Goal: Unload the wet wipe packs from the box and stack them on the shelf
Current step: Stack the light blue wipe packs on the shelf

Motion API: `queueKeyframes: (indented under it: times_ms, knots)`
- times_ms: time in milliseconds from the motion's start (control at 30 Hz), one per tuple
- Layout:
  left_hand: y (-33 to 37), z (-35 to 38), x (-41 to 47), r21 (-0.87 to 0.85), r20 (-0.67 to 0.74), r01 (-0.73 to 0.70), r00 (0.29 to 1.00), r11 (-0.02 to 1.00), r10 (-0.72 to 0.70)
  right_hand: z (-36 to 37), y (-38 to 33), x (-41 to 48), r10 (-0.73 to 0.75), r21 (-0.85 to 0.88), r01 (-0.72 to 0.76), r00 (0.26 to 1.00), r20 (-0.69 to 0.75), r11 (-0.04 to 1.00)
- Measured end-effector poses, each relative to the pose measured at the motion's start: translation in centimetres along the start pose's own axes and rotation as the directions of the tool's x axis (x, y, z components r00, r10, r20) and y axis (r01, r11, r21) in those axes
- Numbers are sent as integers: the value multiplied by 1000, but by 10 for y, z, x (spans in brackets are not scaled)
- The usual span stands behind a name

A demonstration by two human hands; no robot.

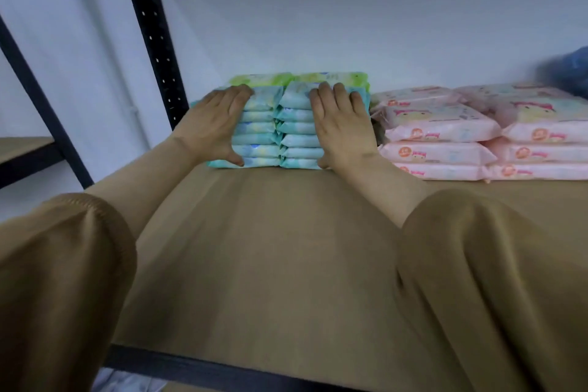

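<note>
Two side-by-side stacks of blue wet wipe packs (280,127) stand on the brown shelf board (270,248), several packs high. Behind them lie green packs (299,78). My left hand (213,126) lies flat against the front of the left stack, fingers straight, thumb low at the bottom pack. Flat on the front of the right stack presses my right hand (342,124), fingertips reaching its top. Neither hand curls round a pack. The box is out of view.
Stacks of pink wipe packs (471,137) fill the shelf to the right, close to the blue stacks. A black perforated upright (152,32) stands at the left. Something blue and blurred (569,70) sits at the far right. The shelf's dark front edge (197,366) runs below.
</note>
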State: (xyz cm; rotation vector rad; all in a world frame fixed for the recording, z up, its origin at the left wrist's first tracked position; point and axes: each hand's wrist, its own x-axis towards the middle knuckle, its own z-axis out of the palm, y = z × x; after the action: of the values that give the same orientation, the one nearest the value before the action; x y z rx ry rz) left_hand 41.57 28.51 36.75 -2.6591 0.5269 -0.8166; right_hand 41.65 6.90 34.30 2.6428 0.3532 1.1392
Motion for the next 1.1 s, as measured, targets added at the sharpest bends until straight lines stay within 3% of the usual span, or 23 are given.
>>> queueKeyframes:
  times_ms: [100, 167, 367, 700, 1100]
  knots:
    - [-3, 3, 5, -22, 7, -9, 1000, 1000, 9, -5, 2, 1, 28, -88, -25, 999, 38, 996]
    - [-3, 3, 6, -33, 8, -12, 1000, 999, 12, -6, 4, 4, -77, 7, 77, 991, 108, 997]
    - [-1, 2, 8, -57, 33, 4, 999, 998, -2, -13, 8, 7, -106, 81, 92, 976, 189, 992]
    - [-2, -7, 10, -97, 111, 21, 994, 995, -10, -16, 13, 1, -126, 175, 95, 977, 174, 980]
    - [-6, -4, 9, -66, 69, 0, 998, 998, 4, -16, 11, 3, -99, 141, 70, 974, 204, 987]
